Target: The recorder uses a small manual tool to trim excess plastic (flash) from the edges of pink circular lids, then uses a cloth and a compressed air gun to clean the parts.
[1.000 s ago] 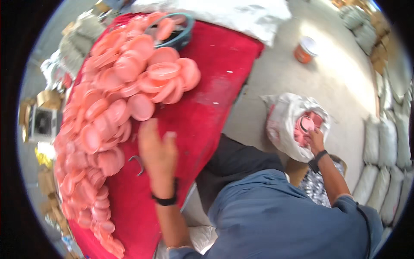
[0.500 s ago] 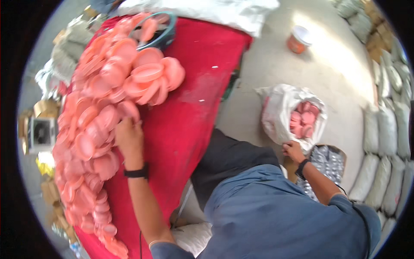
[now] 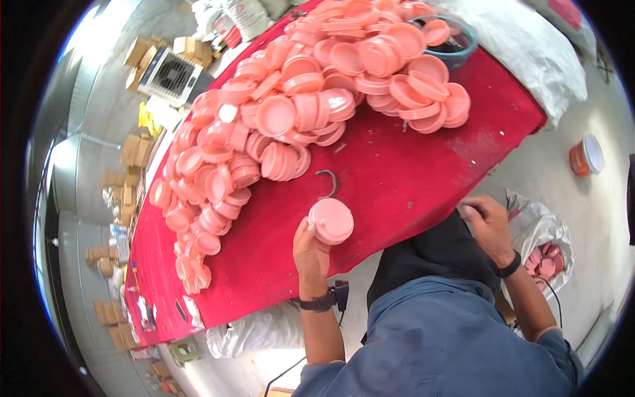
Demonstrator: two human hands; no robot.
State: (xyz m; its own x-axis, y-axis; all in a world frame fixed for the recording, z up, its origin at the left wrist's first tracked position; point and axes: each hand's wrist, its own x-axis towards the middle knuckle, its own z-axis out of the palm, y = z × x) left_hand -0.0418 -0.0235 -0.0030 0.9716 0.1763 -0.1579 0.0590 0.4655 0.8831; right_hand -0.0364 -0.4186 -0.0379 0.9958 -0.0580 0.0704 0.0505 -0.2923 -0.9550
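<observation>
A round pink plastic lid (image 3: 331,221) is in my left hand (image 3: 311,258), held at its left side above the red-covered table. Just beyond it, a dark grey C-shaped piece (image 3: 328,182) lies on the cloth. My right hand (image 3: 488,228) is over my lap by the table's near edge, fingers loosely bent and apart, with nothing visible in them. A long heap of pink lids (image 3: 304,86) covers the far and left side of the table. Beside my right forearm, a white woven sack (image 3: 539,225) on the floor holds more pink pieces.
The red tablecloth (image 3: 397,172) stretches between me and the heap. A teal basin (image 3: 456,56) stands at the back, near white sacking (image 3: 529,53). An orange-and-white bucket (image 3: 586,156) is on the floor at right. An air cooler (image 3: 173,76) and cardboard boxes (image 3: 135,151) stand beyond the table.
My view has turned left toward the table. My left hand has come away from the heap with a lid. My right hand has let go of the sack's rim and moved to the table edge.
</observation>
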